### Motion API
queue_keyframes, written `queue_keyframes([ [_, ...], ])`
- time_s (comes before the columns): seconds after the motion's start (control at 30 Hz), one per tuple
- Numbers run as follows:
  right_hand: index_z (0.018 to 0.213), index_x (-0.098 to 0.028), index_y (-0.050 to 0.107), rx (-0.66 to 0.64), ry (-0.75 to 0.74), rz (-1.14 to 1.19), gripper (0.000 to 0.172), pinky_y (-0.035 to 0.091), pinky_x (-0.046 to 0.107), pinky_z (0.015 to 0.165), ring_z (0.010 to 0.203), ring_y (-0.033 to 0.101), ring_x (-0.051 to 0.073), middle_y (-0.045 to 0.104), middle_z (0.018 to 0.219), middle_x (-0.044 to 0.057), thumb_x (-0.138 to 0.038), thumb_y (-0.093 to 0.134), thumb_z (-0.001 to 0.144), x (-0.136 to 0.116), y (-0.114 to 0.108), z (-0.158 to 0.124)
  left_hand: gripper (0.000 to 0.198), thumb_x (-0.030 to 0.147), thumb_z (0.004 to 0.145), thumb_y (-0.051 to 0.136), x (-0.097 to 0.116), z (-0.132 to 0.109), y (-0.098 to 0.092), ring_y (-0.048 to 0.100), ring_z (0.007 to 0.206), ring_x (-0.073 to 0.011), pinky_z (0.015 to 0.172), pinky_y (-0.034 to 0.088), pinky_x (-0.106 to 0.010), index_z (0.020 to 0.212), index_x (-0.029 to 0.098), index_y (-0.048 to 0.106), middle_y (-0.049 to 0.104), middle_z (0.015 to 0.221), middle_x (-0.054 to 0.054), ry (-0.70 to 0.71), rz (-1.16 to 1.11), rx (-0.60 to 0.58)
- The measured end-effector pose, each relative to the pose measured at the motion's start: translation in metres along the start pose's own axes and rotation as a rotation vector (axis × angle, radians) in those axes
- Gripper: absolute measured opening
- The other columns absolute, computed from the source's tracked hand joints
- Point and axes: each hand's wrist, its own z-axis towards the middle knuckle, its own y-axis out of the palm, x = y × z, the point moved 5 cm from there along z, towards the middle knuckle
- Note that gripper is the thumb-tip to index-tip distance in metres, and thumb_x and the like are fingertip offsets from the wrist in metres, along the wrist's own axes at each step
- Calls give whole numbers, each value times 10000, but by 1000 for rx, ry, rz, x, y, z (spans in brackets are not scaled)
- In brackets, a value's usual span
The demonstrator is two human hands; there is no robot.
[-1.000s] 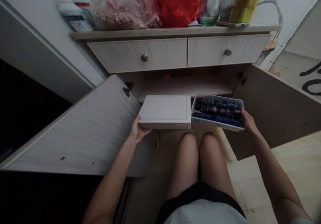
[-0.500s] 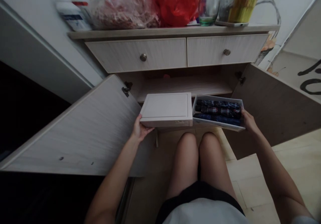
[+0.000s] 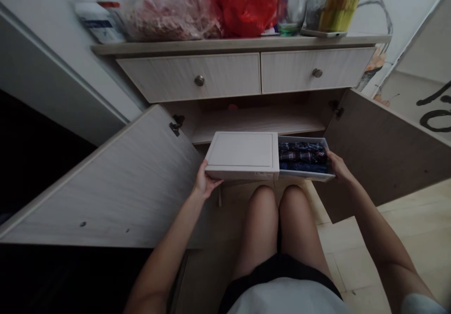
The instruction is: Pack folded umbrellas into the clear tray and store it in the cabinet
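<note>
A white box casing (image 3: 243, 149) is held level in front of the cabinet, above my knees. My left hand (image 3: 207, 181) grips its left end, thumb at the side and fingers underneath. From the casing's right side a translucent drawer (image 3: 306, 176) sticks out, partly inside it. Rolled dark plaid and navy cloth items (image 3: 303, 155), which look like folded umbrellas, lie side by side in the drawer; their left ends are hidden under the casing. My right hand (image 3: 338, 166) is closed on the drawer's right end.
Two cabinet doors stand swung out, the left door (image 3: 105, 182) and the right door (image 3: 384, 149). Behind the box is a shelf (image 3: 253, 119). A red bag (image 3: 246, 6), a clear plastic bag (image 3: 169, 13), a glass (image 3: 291, 13) and white bottle (image 3: 98, 20) sit on the cabinet top.
The drawer has slid left into the casing, covering part of the rolled items. My right hand moved left with it, while my left hand and the casing shifted slightly right.
</note>
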Motion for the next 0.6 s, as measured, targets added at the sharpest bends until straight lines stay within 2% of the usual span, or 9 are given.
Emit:
queue_keyframes([
  [0.2, 1167, -225, 739, -58, 35, 33, 394, 543, 414, 1022, 1158, 684, 267, 765, 1131, 32, -447, 672, 849, -1, 33, 8, 487, 535, 930, 496, -11, -5, 17, 690, 1063, -280, 744, 615, -369, 1333, 278, 587, 677, 1292, -107, -12, -12, -6],
  [0.37, 1136, -223, 752, -158, -32, 9, 460, 484, 428, 1097, 1223, 647, 274, 751, 1179, 37, -549, 698, 816, 3, 65, 16, 511, 565, 905, 539, -22, -14, 30, 676, 1103, -284, 812, 606, -391, 1320, 274, 598, 682, 1278, -115, -24, -36, -26],
  [0.6, 1135, -212, 739, -195, -119, -16, 583, 401, 499, 1161, 1299, 590, 279, 708, 1281, 48, -666, 664, 778, 14, 98, 21, 488, 546, 945, 486, -37, -25, 46, 662, 1120, -257, 866, 589, -378, 1321, 258, 602, 661, 1323, -107, -22, -64, 9],
])
